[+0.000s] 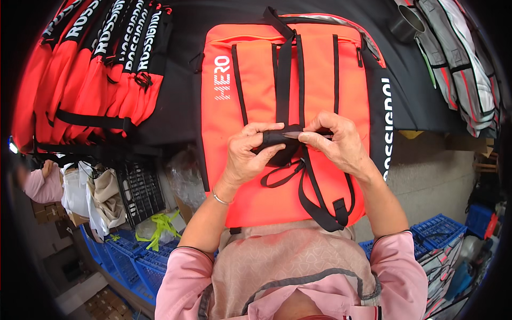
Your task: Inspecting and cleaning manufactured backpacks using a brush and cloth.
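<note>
A large orange-red backpack (285, 80) with black straps lies in front of me, its strap side up. My left hand (248, 151) is closed on a folded black strap (274, 140) at the middle of the bag. My right hand (336, 141) pinches a small pointed grey tool (293, 135), perhaps a blade; its exact kind is hidden by my fingers. The tool's tip lies against the black strap, pointing toward my left hand. Below my hands a loose black strap (314, 205) hangs in a loop over the bag's lower part.
Several red and black bags (96, 80) lie stacked at the far left of the black-covered table (181, 64). Grey and white bags (458, 58) and a dark metal cup (406, 25) are at the far right. Blue crates (440, 229) stand below on both sides. Another person's sleeve (36, 184) shows at left.
</note>
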### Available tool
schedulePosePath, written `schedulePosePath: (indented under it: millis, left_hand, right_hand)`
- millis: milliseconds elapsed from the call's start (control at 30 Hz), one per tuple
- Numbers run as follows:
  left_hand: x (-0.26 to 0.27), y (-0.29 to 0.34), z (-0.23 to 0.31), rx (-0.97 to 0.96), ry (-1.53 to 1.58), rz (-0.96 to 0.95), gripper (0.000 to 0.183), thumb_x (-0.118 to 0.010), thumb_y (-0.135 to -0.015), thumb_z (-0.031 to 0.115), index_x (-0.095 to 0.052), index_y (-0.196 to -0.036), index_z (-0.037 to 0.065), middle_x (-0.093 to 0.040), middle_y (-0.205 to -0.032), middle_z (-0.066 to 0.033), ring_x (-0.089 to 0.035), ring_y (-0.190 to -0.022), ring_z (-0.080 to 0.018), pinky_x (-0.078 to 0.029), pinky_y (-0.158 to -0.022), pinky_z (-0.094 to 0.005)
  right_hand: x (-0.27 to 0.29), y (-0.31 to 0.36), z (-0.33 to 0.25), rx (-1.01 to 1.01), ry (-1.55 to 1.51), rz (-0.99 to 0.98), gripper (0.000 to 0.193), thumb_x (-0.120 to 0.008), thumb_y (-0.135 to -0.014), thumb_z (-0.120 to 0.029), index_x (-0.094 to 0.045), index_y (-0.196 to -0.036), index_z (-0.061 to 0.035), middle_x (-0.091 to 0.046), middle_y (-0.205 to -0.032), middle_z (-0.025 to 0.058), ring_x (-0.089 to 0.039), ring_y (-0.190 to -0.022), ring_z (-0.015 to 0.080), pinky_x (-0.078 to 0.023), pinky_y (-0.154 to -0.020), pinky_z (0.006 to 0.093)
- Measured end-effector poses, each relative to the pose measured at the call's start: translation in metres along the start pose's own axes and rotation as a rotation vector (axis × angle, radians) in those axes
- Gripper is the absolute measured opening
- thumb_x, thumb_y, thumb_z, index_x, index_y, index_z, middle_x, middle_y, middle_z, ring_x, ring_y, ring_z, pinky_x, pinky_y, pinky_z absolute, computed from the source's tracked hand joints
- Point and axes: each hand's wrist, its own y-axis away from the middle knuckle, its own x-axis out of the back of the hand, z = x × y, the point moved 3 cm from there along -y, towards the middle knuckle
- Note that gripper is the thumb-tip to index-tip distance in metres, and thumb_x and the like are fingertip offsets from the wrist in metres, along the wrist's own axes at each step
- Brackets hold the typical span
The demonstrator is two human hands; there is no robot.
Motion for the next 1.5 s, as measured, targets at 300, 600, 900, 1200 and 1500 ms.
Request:
schedulePosePath:
  millis: [300,600,900,1200,1500]
  left_hand:
    - [0.0,0.003,-0.01,0.052,0.062,0.019,0.021,-0.076,-0.076,-0.004,-0.075,-0.097,0.001,-0.069,-0.108,-0.0133,-0.067,-0.096,-0.0193,-0.053,-0.084,-0.0284]
    - [0.002,0.006,-0.006,0.046,0.014,-0.024,0.023,-0.079,-0.076,0.0,-0.075,-0.099,0.002,-0.07,-0.108,-0.0127,-0.067,-0.099,-0.0205,-0.053,-0.085,-0.0295]
    - [0.011,0.068,0.023,-0.063,-0.139,-0.217,0.028,-0.066,-0.09,0.016,-0.068,-0.114,0.003,-0.06,-0.132,-0.0124,-0.056,-0.121,-0.0304,-0.036,-0.109,-0.0508]
    - [0.019,0.124,0.048,0.547,-0.203,0.033,0.026,-0.063,-0.093,0.014,-0.064,-0.114,-0.001,-0.064,-0.109,-0.0162,-0.062,-0.096,-0.0203,-0.052,-0.085,-0.0373]
    - [0.016,0.085,0.012,0.577,0.133,0.066,0.015,-0.07,-0.09,0.007,-0.06,-0.082,0.0,-0.055,-0.071,0.0058,-0.045,-0.063,-0.0007,-0.038,-0.052,-0.0209]
  right_hand:
    - [0.007,0.001,0.012,-0.108,-0.237,0.037,0.014,-0.073,-0.086,-0.008,-0.064,-0.08,0.0013,-0.061,-0.069,0.0025,-0.055,-0.062,0.0078,-0.045,-0.055,0.0253]
    - [-0.001,0.002,0.006,0.104,0.201,0.037,0.017,-0.074,-0.085,-0.011,-0.063,-0.081,0.0013,-0.06,-0.072,0.0034,-0.052,-0.064,0.0084,-0.043,-0.056,0.0274]
    - [0.023,0.022,0.023,-0.052,-0.234,0.261,0.012,-0.063,-0.096,-0.015,-0.063,-0.091,-0.0046,-0.058,-0.079,-0.0034,-0.051,-0.072,0.0025,-0.041,-0.065,0.0192]
    - [0.021,0.043,0.017,-0.158,-0.015,0.33,0.037,-0.081,-0.078,-0.017,-0.061,-0.106,-0.0005,-0.061,-0.078,0.0057,-0.061,-0.064,0.0135,-0.05,-0.06,0.0265]
    - [0.048,0.063,-0.051,-0.192,0.905,0.439,0.019,-0.074,-0.078,-0.013,-0.066,-0.091,-0.0016,-0.069,-0.083,0.012,-0.068,-0.078,0.0304,-0.052,-0.067,0.0388]
